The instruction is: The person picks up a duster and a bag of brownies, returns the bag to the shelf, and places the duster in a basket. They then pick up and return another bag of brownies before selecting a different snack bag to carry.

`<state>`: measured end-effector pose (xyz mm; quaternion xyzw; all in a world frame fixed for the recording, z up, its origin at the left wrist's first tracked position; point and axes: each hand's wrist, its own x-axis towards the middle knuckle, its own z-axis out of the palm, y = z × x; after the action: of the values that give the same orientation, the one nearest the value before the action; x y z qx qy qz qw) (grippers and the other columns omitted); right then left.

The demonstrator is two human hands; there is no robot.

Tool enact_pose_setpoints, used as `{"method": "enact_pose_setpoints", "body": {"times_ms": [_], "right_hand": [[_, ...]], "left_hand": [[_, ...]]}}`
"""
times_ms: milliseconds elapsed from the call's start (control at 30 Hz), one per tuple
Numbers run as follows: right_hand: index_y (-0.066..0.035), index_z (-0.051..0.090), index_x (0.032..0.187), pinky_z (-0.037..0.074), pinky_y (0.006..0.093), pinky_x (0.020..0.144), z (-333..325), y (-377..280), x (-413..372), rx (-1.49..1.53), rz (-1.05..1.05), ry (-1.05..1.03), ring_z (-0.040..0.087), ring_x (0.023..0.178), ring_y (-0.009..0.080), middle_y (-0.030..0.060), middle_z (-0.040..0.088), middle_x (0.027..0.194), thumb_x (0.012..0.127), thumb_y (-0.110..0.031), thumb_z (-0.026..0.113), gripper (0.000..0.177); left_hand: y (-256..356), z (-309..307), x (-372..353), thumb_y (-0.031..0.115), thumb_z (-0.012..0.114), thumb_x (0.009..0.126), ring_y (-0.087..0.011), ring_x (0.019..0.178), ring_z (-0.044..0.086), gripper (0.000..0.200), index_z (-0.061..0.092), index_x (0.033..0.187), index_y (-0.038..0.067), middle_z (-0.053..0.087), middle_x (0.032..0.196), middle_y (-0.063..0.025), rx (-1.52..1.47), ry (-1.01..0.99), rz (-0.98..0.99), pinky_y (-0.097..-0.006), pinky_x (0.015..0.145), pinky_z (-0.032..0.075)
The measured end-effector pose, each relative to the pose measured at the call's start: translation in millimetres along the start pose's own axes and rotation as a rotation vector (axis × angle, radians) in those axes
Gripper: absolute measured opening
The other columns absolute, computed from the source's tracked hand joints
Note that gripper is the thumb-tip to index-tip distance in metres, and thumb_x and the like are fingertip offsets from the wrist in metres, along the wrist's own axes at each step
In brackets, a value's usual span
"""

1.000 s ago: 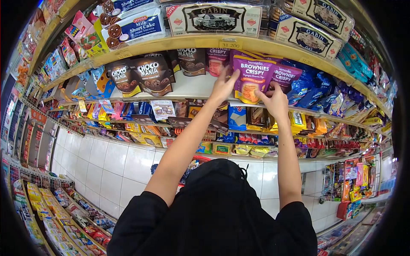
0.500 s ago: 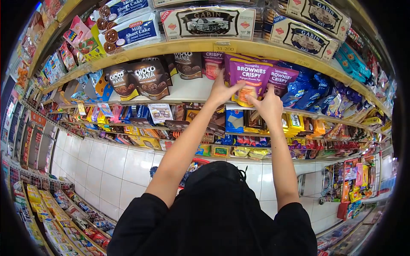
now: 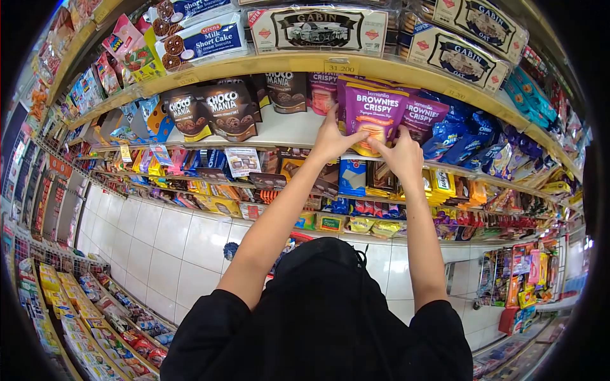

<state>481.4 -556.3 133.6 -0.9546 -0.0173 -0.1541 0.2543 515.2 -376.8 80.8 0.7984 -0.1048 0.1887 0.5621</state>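
Note:
A purple Brownies Crispy snack pouch (image 3: 375,109) stands upright at the front of the shelf, its lower part yellow. My left hand (image 3: 334,137) grips its left edge, the thumb lying across the front. On the right edge my right hand (image 3: 401,153) is closed, its thumb also pressed on the front near the bottom. Fingertips at the sides and back are partly hidden. Close to my right hand is another purple Brownies Crispy pouch (image 3: 424,117). A pink-purple pouch (image 3: 323,92) stands behind my left fingers.
Brown Choco Mania pouches (image 3: 229,111) stand to the left, blue Oreo packs (image 3: 460,136) to the right. Overhead runs a yellow shelf edge (image 3: 279,65) with Gabin cracker packs (image 3: 321,30). Lower shelves hold more snacks. A loaded wire cart (image 3: 489,273) stands on the white tiled floor (image 3: 165,254).
The view has shifted slightly, so the shelves sit a little lower and further right. Both hands stay on the same pouch.

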Motion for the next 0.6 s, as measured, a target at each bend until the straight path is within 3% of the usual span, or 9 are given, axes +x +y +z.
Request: {"method": "enact_pose_setpoints", "body": {"times_ms": [133,267,300,333,367,400,467,533,600], "right_hand": [[0.005,0.053,0.11,0.051,0.0379,0.073,11.0,14.7,-4.6,0.043,-0.047,0.026,0.064,0.085,0.0341,0.0208,0.066,0.091,0.062,-0.055,0.074,0.079],[0.003,0.051,0.113,0.05,0.0377,0.077,-6.7,11.5,-13.7,0.186,-0.105,0.067,0.063,0.092,0.0329,0.0222,0.063,0.1,0.065,-0.045,0.076,0.073],[0.003,0.05,0.114,0.05,0.0377,0.078,-13.3,10.1,-20.9,0.259,-0.141,0.092,0.062,0.094,0.0325,0.0225,0.063,0.102,0.066,-0.042,0.077,0.071],[0.002,0.055,0.107,0.049,0.0374,0.078,-17.4,11.5,-25.8,0.274,-0.285,0.129,0.062,0.092,0.0323,0.0203,0.063,0.101,0.068,-0.028,0.077,0.054],[0.001,0.056,0.103,0.048,0.0384,0.077,-17.5,16.1,-26.8,0.235,-0.347,0.058,0.061,0.09,0.0332,0.0195,0.063,0.099,0.068,-0.026,0.076,0.048],[0.0,0.058,0.1,0.048,0.0395,0.076,-17.9,22.3,-26.3,0.194,-0.411,-0.014,0.061,0.088,0.0341,0.0187,0.063,0.097,0.069,-0.024,0.075,0.043],[0.0,0.063,0.084,0.047,0.0408,0.074,-13.3,25.8,-24.7,0.182,-0.486,-0.024,0.059,0.082,0.0343,0.0158,0.063,0.089,0.071,-0.016,0.071,0.022],[0.001,0.063,0.08,0.047,0.0405,0.073,-9.4,27.0,-16.5,0.198,-0.466,-0.038,0.06,0.082,0.0335,0.0157,0.064,0.086,0.071,-0.015,0.07,0.019],[0.0,0.065,0.076,0.047,0.0398,0.072,-8.9,25.7,-14.1,0.209,-0.457,-0.024,0.06,0.081,0.0327,0.0155,0.064,0.081,0.073,-0.015,0.069,0.016]], "left_hand": [[1.8,-8.7,-6.2,0.036,0.079,0.065,-0.0326,0.124,0.039,0.1,0.022,0.134,-0.009,0.039,0.133,-0.0242,0.084,-0.063,-0.004,-0.04,0.102,0.034],[32.4,-20.9,-27.8,0.037,0.08,0.064,-0.0314,0.12,0.043,0.097,0.028,0.134,-0.004,0.042,0.129,-0.0227,-0.017,0.039,-0.003,-0.0393,0.099,0.035],[36.9,-27.4,-36.9,0.036,0.08,0.063,-0.0313,0.119,0.044,0.094,0.03,0.134,-0.002,0.043,0.128,-0.0217,0.106,-0.02,0.089,-0.0393,0.099,0.035],[40.0,-34.2,-43.7,0.036,0.08,0.063,-0.0312,0.117,0.045,0.091,0.032,0.133,0.0,0.045,0.127,-0.0206,0.23,-0.078,0.185,-0.0393,0.099,0.036],[41.1,-38.4,-50.4,0.035,0.079,0.063,-0.0311,0.116,0.046,0.089,0.034,0.132,0.002,0.046,0.125,-0.0195,0.355,-0.134,0.277,-0.0393,0.099,0.036],[38.4,-36.0,-55.6,0.029,0.076,0.067,-0.0317,0.111,0.049,0.06,0.053,0.118,0.007,0.051,0.118,-0.014,0.356,-0.101,0.293,-0.0402,0.097,0.037],[25.8,-33.0,-56.1,0.024,0.073,0.07,-0.0316,0.109,0.049,0.038,0.062,0.103,0.009,0.055,0.114,-0.0114,0.39,-0.116,0.27,-0.0407,0.096,0.037],[31.0,-27.7,-52.3,0.018,0.069,0.074,-0.0293,0.102,0.054,0.011,0.07,0.081,0.009,0.061,0.102,-0.0086,0.399,-0.04,0.262,-0.0393,0.091,0.041],[27.3,-24.8,-46.9,0.019,0.069,0.074,-0.0285,0.096,0.057,0.015,0.07,0.083,0.008,0.063,0.097,-0.0102,0.381,-0.041,0.24,-0.0377,0.087,0.043]]}}
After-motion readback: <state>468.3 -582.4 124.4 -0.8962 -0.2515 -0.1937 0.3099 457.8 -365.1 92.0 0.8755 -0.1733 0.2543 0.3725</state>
